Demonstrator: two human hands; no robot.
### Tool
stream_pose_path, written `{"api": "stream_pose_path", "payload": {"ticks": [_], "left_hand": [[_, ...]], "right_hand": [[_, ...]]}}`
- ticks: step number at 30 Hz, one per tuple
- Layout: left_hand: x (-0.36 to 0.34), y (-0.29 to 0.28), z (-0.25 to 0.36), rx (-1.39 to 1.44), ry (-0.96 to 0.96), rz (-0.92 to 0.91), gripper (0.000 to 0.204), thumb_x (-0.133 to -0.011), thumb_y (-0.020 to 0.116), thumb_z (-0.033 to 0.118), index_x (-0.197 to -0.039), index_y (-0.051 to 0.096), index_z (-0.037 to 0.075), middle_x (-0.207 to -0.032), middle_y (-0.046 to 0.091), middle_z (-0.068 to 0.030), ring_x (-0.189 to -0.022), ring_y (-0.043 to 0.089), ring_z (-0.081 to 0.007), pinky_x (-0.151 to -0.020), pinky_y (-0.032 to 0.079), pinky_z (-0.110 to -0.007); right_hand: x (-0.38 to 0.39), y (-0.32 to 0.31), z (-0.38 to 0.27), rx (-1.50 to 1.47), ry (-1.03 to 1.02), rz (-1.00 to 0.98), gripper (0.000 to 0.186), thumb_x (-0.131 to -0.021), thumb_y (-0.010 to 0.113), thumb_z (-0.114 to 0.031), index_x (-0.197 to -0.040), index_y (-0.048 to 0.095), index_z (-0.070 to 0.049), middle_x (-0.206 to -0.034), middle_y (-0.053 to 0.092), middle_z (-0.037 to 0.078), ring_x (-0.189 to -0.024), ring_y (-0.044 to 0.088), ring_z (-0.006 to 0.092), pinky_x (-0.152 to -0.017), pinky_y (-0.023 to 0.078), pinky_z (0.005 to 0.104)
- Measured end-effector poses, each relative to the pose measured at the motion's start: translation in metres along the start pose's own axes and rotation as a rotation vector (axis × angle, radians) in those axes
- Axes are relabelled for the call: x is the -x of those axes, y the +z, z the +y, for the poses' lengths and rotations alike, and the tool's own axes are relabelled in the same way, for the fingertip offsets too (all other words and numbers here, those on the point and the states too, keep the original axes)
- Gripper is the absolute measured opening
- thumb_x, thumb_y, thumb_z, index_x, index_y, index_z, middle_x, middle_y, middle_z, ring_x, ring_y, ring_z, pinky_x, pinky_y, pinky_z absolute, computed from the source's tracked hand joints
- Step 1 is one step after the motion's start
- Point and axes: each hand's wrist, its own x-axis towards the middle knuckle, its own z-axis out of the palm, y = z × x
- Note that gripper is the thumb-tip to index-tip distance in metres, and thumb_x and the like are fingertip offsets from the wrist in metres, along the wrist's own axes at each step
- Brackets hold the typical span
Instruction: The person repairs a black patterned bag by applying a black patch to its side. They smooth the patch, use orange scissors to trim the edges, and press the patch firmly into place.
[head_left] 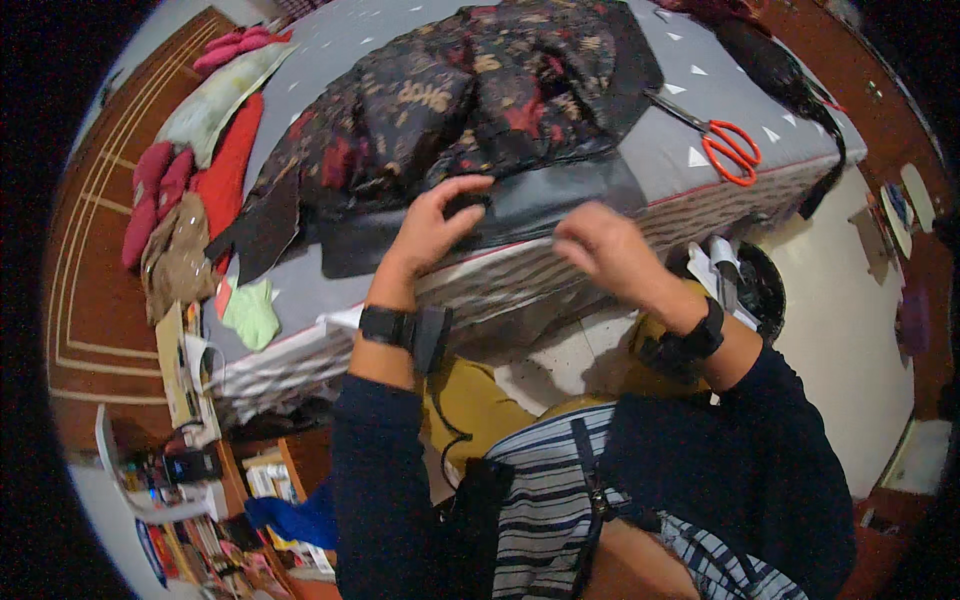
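The patterned dark cloth (480, 90) lies on the bed (330, 50), at twelve o'clock from the hands, probably spread so that its near border is easy to reach. The left hand (430, 230) is over the black panel (575, 190) along this border; its grip is half open, thumb and forefinger apart, nothing seen between them. The right hand (607, 252), at three o'clock from it, has curled fingers; whether they pinch something thin, one cannot tell. At two o'clock, the scissors (706, 127), with rounded orange handles, seem placed for quick reach. The cloth looks puffy and wrinkled, the panel smooth and leather-like.
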Motion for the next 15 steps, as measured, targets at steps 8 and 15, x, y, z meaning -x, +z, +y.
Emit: {"api": "stream_pose_path", "payload": {"ticks": [8,15], "left_hand": [[-0.002,-0.018,-0.03,0.832,0.035,0.146,0.028,-0.092,0.055,0.006,-0.119,0.058,-0.002,-0.116,0.062,-0.0106,-0.111,0.057,-0.02,-0.102,0.041,-0.031],[-0.014,-0.009,-0.023,0.774,0.06,0.152,0.026,-0.091,0.054,0.003,-0.116,0.059,-0.003,-0.113,0.063,-0.0112,-0.106,0.06,-0.0187,-0.099,0.044,-0.031]], "right_hand": [[-0.01,0.136,-0.07,-0.57,0.08,-0.404,0.043,-0.081,0.068,-0.025,-0.116,0.059,-0.003,-0.106,0.065,0.022,-0.099,0.062,0.0371,-0.086,0.049,0.0425],[-0.04,0.206,-0.079,-1.144,-0.04,-0.449,0.027,-0.083,0.065,-0.007,-0.11,0.06,-0.004,-0.107,0.065,0.01,-0.1,0.061,0.0225,-0.084,0.051,0.0355]]}}
